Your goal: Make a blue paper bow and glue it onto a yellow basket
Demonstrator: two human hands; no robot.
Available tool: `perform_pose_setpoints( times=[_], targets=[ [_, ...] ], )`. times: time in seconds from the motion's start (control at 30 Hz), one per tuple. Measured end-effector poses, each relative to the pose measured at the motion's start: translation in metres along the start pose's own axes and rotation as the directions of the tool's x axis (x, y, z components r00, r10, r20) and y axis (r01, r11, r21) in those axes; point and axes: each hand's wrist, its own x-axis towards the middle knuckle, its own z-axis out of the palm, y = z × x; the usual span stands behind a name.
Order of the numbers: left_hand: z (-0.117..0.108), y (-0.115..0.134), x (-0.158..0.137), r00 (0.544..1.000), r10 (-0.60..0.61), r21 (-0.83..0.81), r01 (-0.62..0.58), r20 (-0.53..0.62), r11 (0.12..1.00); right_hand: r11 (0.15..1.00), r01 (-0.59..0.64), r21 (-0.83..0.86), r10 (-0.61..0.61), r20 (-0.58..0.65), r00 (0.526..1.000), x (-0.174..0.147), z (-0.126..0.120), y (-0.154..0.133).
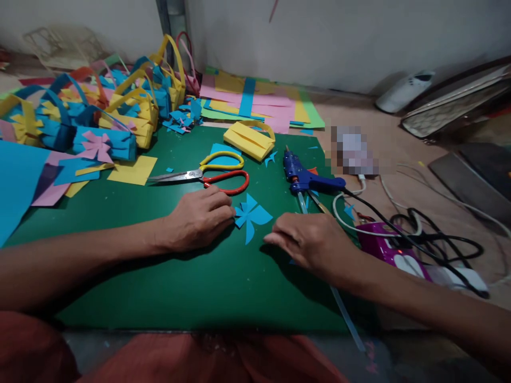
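A blue paper flower point(252, 214) with pointed petals is pinched at its left edge by my left hand point(203, 221), low over the green board point(179, 292). Just right of the petals is my right hand point(309, 239), its fingers curled together and apart from the flower; whether anything is between them is hidden. Scissors point(195, 174) with one yellow and one red handle lie beyond my left hand, blades pointing left. A yellow paper bag point(249, 140) lies farther back. The blue glue gun point(299, 173) rests beyond my right hand, a clear glue stick point(346, 319) showing below that hand.
Finished paper bags point(106, 142) with handles crowd the back left. Coloured paper sheets point(263, 103) are stacked behind the board. At right are a purple power strip point(377, 242), tangled cables point(443, 239) and a blurred-out device point(354, 149). Blue scraps point(270, 158) dot the board.
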Motion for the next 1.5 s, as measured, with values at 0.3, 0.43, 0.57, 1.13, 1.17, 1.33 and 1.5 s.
perform_pose_setpoints(
  times=[0.3,0.43,0.57,1.13,1.17,1.33,1.5],
  targets=[
    [-0.001,0.002,-0.002,0.998,0.066,0.012,-0.066,0.005,0.998,0.808,0.401,-0.433,-0.398,0.102,0.912,0.003,0.001,-0.034],
    [-0.002,0.003,-0.002,0.997,0.068,0.005,-0.068,0.033,0.998,0.862,0.301,-0.408,-0.275,0.123,0.954,0.004,0.002,-0.035],
    [-0.002,0.004,-0.001,0.991,0.063,-0.015,-0.061,0.121,0.998,0.956,0.041,-0.291,0.004,0.152,0.988,0.005,-0.001,-0.021],
    [-0.001,0.004,-0.001,0.985,0.094,-0.030,-0.091,0.142,0.995,0.757,-0.557,0.342,0.394,0.441,0.807,0.025,-0.009,0.019],
    [-0.001,0.004,-0.001,0.985,0.095,-0.033,-0.091,0.142,0.995,0.730,-0.562,0.390,0.383,0.447,0.808,0.024,-0.008,0.018],
    [-0.001,0.004,-0.001,0.985,0.094,-0.027,-0.091,0.145,0.995,0.552,-0.595,0.584,0.372,0.466,0.803,0.019,-0.004,0.016],
    [-0.001,0.004,-0.001,0.985,0.091,-0.028,-0.087,0.144,0.996,0.534,-0.567,0.627,0.380,0.422,0.823,0.015,-0.003,0.012]
  ],
)
